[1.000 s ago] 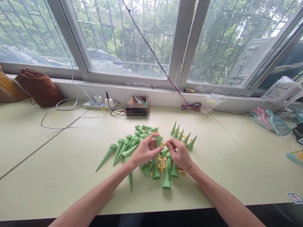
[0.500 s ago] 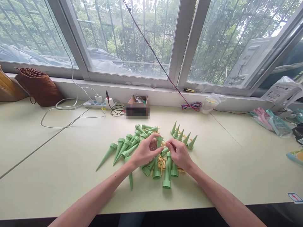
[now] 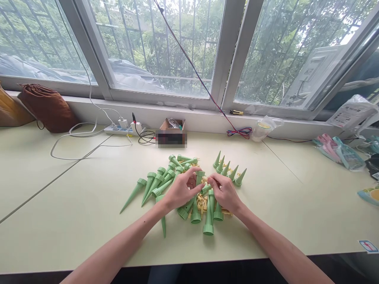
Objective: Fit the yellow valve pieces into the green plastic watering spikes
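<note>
My left hand (image 3: 182, 188) is closed around a green plastic plant-watering spike (image 3: 199, 178), its ribbed cap end pointing up. Facing it, my right hand (image 3: 224, 192) is pinched at the fingertips on a small yellow plastic piece (image 3: 204, 179), close to the spike's cap; the fingers partly hide it. Beneath both hands lies a pile of small yellow pieces (image 3: 202, 203) mixed with loose green spikes (image 3: 209, 217). More capped green spikes (image 3: 151, 185) lie to the left. Several others (image 3: 225, 169) stand point-up behind my right hand.
At the back, a small open cardboard box (image 3: 173, 125) stands by a power strip (image 3: 111, 130) with plugs and cables. A brown bag (image 3: 47, 108) is at the left. A clear plastic cup (image 3: 261, 130) and bundled wire (image 3: 240, 133) lie below the window. Packaged items (image 3: 340, 153) are at the right.
My right fingertips have shifted very slightly at the yellow piece beside the spike's cap. The left hand keeps its grip, and the pile looks the same.
</note>
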Demonstrator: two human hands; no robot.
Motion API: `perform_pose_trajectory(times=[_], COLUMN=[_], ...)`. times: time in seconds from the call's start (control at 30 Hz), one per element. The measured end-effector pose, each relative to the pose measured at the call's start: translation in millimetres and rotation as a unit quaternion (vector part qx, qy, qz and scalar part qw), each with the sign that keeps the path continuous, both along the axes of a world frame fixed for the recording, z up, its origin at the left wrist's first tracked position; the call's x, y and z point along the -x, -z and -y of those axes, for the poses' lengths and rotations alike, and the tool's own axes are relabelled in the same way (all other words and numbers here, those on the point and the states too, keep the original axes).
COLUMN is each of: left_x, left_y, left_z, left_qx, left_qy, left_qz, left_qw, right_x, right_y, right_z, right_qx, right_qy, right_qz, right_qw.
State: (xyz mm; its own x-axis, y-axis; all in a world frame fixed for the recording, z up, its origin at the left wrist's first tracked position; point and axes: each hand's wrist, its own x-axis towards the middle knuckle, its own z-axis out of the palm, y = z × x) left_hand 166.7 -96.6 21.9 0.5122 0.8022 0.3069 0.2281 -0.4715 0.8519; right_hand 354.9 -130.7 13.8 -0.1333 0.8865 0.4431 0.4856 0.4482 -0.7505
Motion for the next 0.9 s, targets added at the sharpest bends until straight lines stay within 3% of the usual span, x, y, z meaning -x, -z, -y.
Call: perform_pose_trajectory(times=[0.07,0.3,0.5,0.7,0.9], left_x=[-0.2,1.3,3.3,2.3,2.0], left_y=[-1.9,-11.9,-8.1,-10.9,-13.3], left_z=[0.5,-3.8,-11.1,-9.8,-9.0], left_qx=[0.022,0.209,0.344,0.387,0.401], left_qy=[0.002,0.064,0.103,0.131,0.142], left_qz=[0.018,0.094,0.187,0.234,0.243], left_qw=[1.000,0.971,0.915,0.882,0.872], right_x=[0.6,1.6,1.2,2.5,2.7], right_y=[-0.2,-0.9,-0.3,-1.4,-2.6], right_z=[0.1,1.6,3.2,5.1,4.9], right_qx=[0.008,0.003,-0.042,-0.051,-0.060], right_qy=[0.002,-0.013,-0.054,-0.060,-0.055], right_qz=[-0.014,-0.046,-0.024,-0.023,-0.012], right_qw=[1.000,0.999,0.997,0.997,0.997])
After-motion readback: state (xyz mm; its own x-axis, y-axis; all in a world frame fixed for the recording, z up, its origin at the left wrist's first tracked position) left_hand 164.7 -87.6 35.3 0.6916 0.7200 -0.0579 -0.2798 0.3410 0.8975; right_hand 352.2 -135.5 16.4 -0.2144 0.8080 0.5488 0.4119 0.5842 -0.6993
